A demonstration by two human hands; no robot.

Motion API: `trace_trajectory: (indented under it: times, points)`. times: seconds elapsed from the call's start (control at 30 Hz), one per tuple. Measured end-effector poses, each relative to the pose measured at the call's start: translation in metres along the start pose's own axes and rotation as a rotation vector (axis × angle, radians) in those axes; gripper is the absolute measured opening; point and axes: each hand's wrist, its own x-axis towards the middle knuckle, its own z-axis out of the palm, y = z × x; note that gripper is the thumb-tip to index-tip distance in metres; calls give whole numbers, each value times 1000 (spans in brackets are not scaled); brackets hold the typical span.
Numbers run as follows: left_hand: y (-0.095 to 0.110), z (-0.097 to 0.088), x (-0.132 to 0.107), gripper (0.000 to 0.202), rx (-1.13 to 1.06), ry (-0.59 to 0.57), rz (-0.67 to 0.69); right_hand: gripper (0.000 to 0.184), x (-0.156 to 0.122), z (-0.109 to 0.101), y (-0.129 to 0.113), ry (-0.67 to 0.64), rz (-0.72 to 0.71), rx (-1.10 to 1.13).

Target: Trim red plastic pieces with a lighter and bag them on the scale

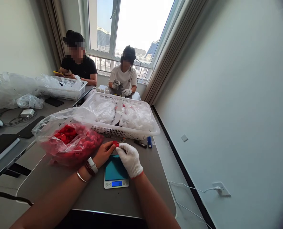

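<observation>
Red piece [115, 144] is pinched between the bare left hand [104, 154] and the white-gloved right hand [129, 159], held just above a digital scale [116, 171], beside a bag of red parts [70, 140] on the desk [93, 197].

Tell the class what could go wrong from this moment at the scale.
The small red piece pinched between the left hand and gloved right hand could slip onto the digital scale, upsetting its reading. The plastic bag of red pieces, slumped against the white basket, might slide and spill across the grey table.
</observation>
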Motion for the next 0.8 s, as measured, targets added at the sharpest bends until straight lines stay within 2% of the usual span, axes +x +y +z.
trace_trajectory:
  times: [0.1,0.17,0.2,0.27,0.33,0.43,0.53,0.63,0.73,0.8]
  points:
    - [1,0,-1,48,18,18,-5,22,1,4,1,-82,260,291]
    - [0,0,-1,49,20,34,-16,24,1,7,2,-118,332,413]
    - [0,0,-2,48,30,47,-15,24,1,7,3,-121,318,419]
    - [0,1,-3,43,95,92,-6,23,0,7,4,-88,183,283]
    - [0,1,-4,44,178,129,-7,19,0,5,5,-38,-40,11]
    - [0,0,-5,50,217,108,-27,16,1,-2,4,-40,-326,-344]
    - [-1,-1,-6,50,233,77,-6,16,2,-6,3,-35,-397,-389]
    - [-2,-2,-4,41,266,88,81,15,0,-1,0,37,-240,-173]
    - [-2,-2,-4,34,288,94,168,18,-3,6,-2,-2,32,143]
    - [-2,-2,-5,30,319,96,206,21,-3,9,-3,-38,154,300]
